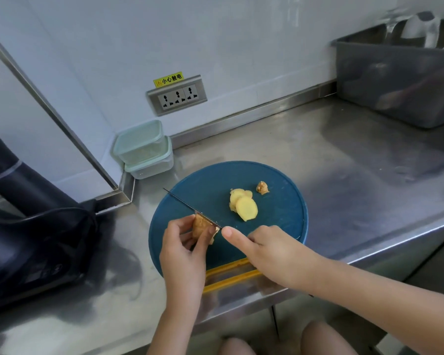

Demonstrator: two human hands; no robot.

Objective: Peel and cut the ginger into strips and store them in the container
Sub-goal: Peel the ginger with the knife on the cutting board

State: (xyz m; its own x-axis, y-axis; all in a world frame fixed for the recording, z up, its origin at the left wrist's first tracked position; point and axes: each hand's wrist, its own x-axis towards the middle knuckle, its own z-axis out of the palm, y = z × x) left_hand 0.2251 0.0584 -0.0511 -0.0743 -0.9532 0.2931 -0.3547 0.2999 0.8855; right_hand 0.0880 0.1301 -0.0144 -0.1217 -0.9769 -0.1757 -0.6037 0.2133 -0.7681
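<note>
A round blue cutting board point(280, 221) lies on the steel counter. My left hand point(183, 249) pinches a piece of unpeeled ginger point(200, 224) at the board's near left. My right hand point(264, 249) grips a knife point(190, 206); its thin blade lies against the top of that ginger, tip pointing far left. Peeled yellow ginger slices point(243, 204) overlap in the middle of the board. A small brown ginger knob point(262, 187) sits just behind them. Two stacked clear containers with pale green lids point(144, 149) stand in the back corner by the wall.
A dark bag and a dark bottle point(31, 226) fill the left side of the counter. A grey plastic bin point(400, 75) stands at the back right. A socket strip point(177, 96) is on the wall. The board's yellow handle point(231, 275) overhangs the counter's front edge.
</note>
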